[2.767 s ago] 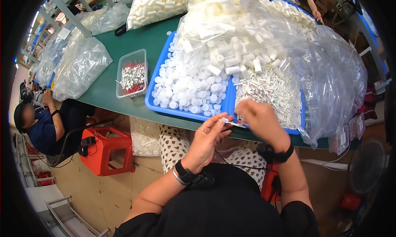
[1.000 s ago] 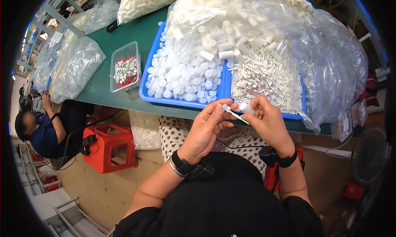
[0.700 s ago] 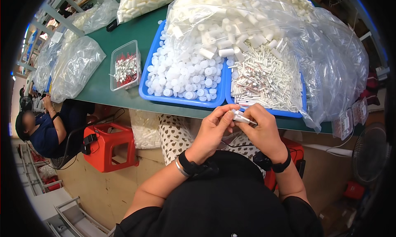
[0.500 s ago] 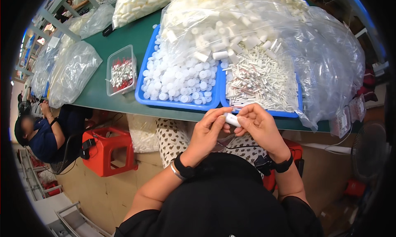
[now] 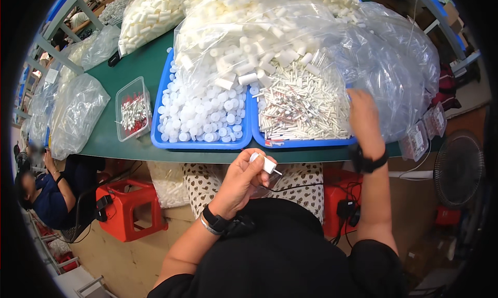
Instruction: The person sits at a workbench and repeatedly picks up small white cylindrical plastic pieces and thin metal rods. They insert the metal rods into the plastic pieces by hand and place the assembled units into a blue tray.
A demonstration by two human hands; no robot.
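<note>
Above my lap, my left hand [image 5: 239, 179] grips a short white cylinder [image 5: 268, 165] between thumb and fingers. A thin pin sticks out of the cylinder's right end. My right hand [image 5: 364, 119] is over the right rim of a blue tray [image 5: 306, 142], beside a clear plastic bag [image 5: 394, 70]; its fingers are blurred and partly hidden. Many thin white sticks [image 5: 303, 103], some with reddish parts, fill that tray. The blue tray [image 5: 202, 144] to its left holds translucent white discs [image 5: 207, 122]. Thicker white cylinders [image 5: 244, 51] spill from an open bag across both trays.
A clear box [image 5: 122, 134] with red and white pieces stands on the green table [image 5: 111, 119] at left. Plastic bags [image 5: 78, 114] lie beyond it. Red stools [image 5: 129, 207] and a fan [image 5: 456, 168] flank me. Another person [image 5: 49, 191] sits at far left.
My right hand has let go of the white cylinder and moved right and away to the tray's right edge. My left hand keeps the cylinder, whose pin now shows. The view has shifted.
</note>
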